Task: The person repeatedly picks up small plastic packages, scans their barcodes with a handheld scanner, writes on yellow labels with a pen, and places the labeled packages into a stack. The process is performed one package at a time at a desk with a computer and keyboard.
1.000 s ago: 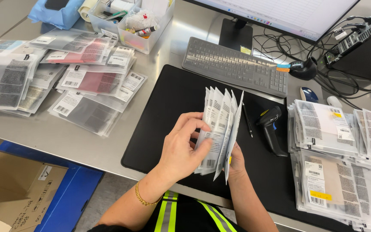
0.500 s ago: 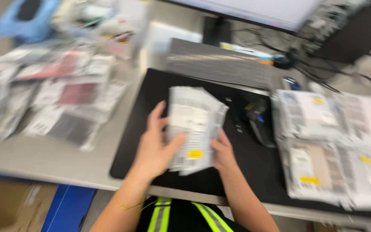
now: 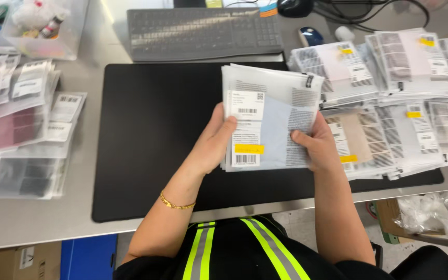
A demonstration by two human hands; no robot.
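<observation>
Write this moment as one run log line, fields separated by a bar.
left hand: grips stack of clear labelled bags | right hand: grips same stack | stack: squared, above black mat | bag piles on both sides

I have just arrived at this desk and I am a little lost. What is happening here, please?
A person holds a squared stack of clear labelled packets above the black mat, left hand and right hand gripping its sides. More packets lie in piles to the left and right. A keyboard sits behind.
</observation>
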